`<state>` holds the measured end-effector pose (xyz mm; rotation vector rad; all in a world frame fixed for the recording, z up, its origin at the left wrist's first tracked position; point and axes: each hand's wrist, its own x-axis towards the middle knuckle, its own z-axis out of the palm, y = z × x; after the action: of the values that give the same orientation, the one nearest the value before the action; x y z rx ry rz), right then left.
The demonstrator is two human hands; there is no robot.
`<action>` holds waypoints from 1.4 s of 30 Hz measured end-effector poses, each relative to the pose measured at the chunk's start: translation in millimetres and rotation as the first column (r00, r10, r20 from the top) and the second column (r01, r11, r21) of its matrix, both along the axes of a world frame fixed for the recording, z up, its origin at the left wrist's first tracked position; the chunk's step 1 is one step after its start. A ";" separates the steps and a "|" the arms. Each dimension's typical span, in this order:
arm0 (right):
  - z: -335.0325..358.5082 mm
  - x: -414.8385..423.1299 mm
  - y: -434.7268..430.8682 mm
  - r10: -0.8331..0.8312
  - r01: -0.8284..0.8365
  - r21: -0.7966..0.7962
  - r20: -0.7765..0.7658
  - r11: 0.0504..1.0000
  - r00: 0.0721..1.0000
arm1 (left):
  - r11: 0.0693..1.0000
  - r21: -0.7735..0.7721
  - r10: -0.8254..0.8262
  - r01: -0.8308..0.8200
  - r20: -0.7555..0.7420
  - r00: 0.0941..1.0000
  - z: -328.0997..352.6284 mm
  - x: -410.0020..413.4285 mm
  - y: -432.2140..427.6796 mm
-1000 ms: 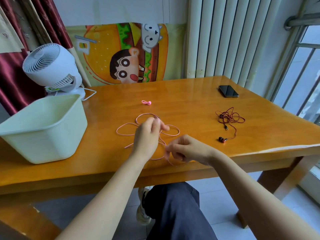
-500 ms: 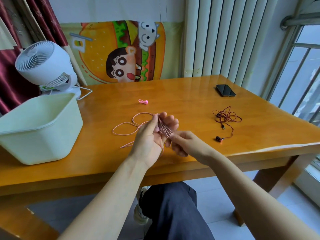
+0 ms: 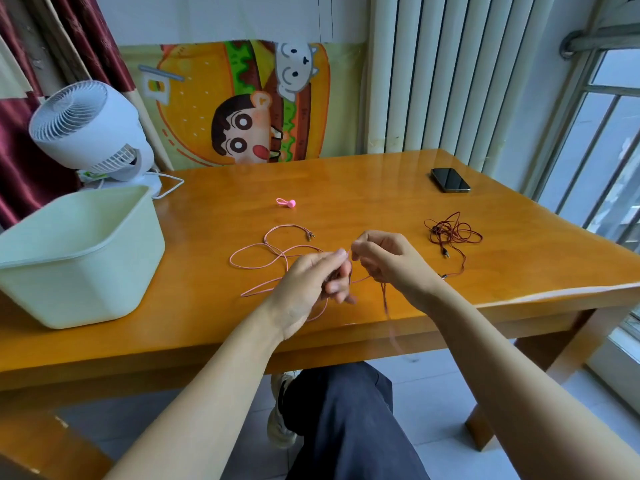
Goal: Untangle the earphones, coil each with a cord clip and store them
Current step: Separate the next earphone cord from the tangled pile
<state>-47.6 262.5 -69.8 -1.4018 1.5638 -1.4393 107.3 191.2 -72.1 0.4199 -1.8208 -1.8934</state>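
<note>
"What are the fingers (image 3: 341, 254) doing?"
"Left hand (image 3: 308, 282) and right hand (image 3: 391, 261) are pinching the pink earphones (image 3: 258, 245) above the desk (image 3: 346, 181)."
"Progress?"
"Early, apparently: red earphones (image 3: 452, 232) are lying tangled, cord clip (image 3: 286, 202) and bin (image 3: 79, 289) waiting unused."

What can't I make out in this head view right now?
Head view only:
- How the pink earphone cord runs between the left hand and right hand: curled fingers hide it.
- Its strand hanging past the table edge: motion-blurred.
- Floor of the bin: near wall hides it.
- Near end of the dark red earphones: behind the right wrist.
</note>
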 end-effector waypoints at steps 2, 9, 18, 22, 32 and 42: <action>-5.5 3.4 -1.8 0.015 -0.014 -0.025 0.042 1.000 0.999 | 0.969 0.244 0.018 0.027 -0.182 0.983 8.4 -1.7 1.8; -26.0 12.0 1.8 0.323 -0.301 0.299 -0.027 0.906 0.946 | 0.875 0.465 0.362 -0.134 -0.446 0.818 15.1 -5.2 -14.1; -14.0 4.2 6.2 0.311 -0.297 0.314 0.006 0.902 0.950 | 0.755 -0.399 0.524 -0.521 -0.111 0.845 -5.7 1.4 -10.8; -17.6 -9.9 18.8 0.316 -0.281 0.448 -0.004 0.849 0.949 | 0.656 -0.325 0.649 -0.681 -0.218 0.729 0.6 -4.3 -14.4; -6.2 -56.0 61.7 -0.086 0.119 0.368 -0.104 0.922 0.991 | 0.545 -0.197 0.799 -0.815 -0.173 0.576 -5.2 2.2 -17.2; 6.1 -32.0 48.6 0.133 0.018 0.457 -0.295 0.889 0.946 | 0.838 0.146 0.545 -0.525 -0.248 0.801 26.0 11.9 4.1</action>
<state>-79.6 311.0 -63.7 -1.4179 1.8881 -0.7534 119.2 195.3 -46.1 0.5864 -1.2744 -1.5249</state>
